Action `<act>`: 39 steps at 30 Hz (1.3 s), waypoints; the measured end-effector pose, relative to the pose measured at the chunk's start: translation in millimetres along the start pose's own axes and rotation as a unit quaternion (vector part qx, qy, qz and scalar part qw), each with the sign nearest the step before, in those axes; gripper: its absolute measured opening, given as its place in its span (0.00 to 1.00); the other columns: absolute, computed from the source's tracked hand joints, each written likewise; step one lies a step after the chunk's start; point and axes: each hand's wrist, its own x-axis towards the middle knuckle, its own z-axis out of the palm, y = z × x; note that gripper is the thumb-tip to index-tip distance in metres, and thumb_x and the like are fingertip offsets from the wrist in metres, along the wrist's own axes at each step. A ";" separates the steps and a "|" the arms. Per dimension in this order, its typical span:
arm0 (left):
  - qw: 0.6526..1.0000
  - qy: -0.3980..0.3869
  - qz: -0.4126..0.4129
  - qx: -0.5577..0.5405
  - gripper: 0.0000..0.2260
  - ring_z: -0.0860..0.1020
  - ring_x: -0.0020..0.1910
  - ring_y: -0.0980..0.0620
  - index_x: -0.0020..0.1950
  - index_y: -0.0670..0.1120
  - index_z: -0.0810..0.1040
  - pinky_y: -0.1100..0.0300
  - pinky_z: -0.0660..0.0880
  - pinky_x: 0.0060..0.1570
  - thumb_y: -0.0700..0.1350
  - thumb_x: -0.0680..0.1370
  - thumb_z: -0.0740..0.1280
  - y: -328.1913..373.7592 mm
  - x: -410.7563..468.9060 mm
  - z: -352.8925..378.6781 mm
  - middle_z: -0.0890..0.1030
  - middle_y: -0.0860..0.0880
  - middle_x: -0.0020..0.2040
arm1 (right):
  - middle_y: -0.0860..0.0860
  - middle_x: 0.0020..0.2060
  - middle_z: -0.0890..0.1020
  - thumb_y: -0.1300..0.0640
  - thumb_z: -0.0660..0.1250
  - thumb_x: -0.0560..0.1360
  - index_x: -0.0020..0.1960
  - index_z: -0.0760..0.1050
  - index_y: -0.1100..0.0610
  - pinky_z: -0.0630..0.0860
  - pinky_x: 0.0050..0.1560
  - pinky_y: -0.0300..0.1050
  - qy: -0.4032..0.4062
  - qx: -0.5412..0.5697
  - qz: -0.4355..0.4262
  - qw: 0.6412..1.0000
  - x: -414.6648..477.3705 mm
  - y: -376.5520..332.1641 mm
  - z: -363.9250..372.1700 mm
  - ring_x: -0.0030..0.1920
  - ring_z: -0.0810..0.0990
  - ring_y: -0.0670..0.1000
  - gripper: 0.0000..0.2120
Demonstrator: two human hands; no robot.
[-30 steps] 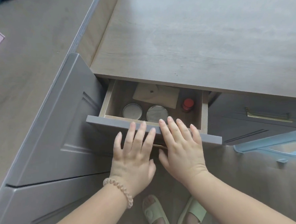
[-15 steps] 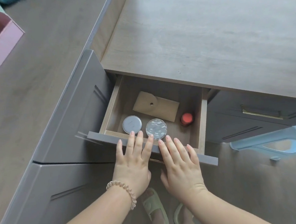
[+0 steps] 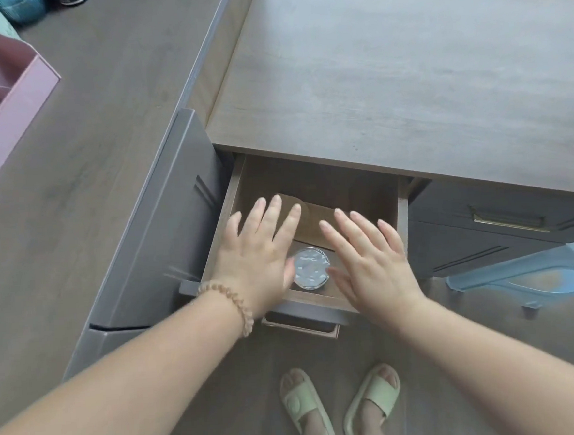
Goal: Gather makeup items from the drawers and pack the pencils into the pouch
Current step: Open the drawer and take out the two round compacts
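The grey desk drawer (image 3: 401, 209) stands pulled out under the wooden desktop. Inside lies a tan pouch (image 3: 313, 222) at the back and a round compact with a shiny clear lid (image 3: 311, 267) near the front. My left hand (image 3: 261, 253) hovers over the drawer's left half with straight fingers, covering a second round compact. My right hand (image 3: 370, 262) is spread over the right half, hiding the small red-capped item. Neither hand holds anything.
A pink divided organizer (image 3: 2, 98) sits on the side counter at the left. A second drawer with a brass handle (image 3: 506, 219) is shut to the right. A light blue plastic stool (image 3: 534, 274) stands at the right. My feet in green slippers are below.
The drawer slid further out. Both hands left its front edge and moved forward over the inside, now covering the left compact and the red-capped item.
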 end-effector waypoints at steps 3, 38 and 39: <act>0.993 -0.100 0.045 0.032 0.32 0.53 0.76 0.46 0.77 0.50 0.44 0.47 0.57 0.70 0.55 0.78 0.56 -8.7 43.9 13.7 0.51 0.45 0.78 | 0.54 0.71 0.69 0.47 0.72 0.69 0.72 0.63 0.49 0.63 0.69 0.58 -0.105 -0.029 -0.075 0.991 28.7 11.4 12.4 0.71 0.68 0.57 0.35; 0.981 -0.048 -0.080 -0.173 0.34 0.71 0.61 0.47 0.67 0.51 0.70 0.50 0.65 0.58 0.55 0.61 0.69 -0.4 56.1 30.3 0.74 0.52 0.61 | 0.53 0.64 0.75 0.51 0.74 0.60 0.69 0.65 0.48 0.58 0.69 0.63 0.009 0.100 -0.028 0.995 45.0 49.2 14.3 0.61 0.76 0.56 0.39; 0.980 -0.017 -0.065 -0.187 0.35 0.72 0.60 0.46 0.66 0.49 0.71 0.49 0.66 0.57 0.55 0.60 0.68 6.4 62.3 18.5 0.75 0.51 0.60 | 0.53 0.64 0.75 0.51 0.74 0.59 0.68 0.66 0.48 0.60 0.68 0.64 0.035 0.097 -0.027 0.994 44.0 59.2 0.0 0.61 0.77 0.56 0.39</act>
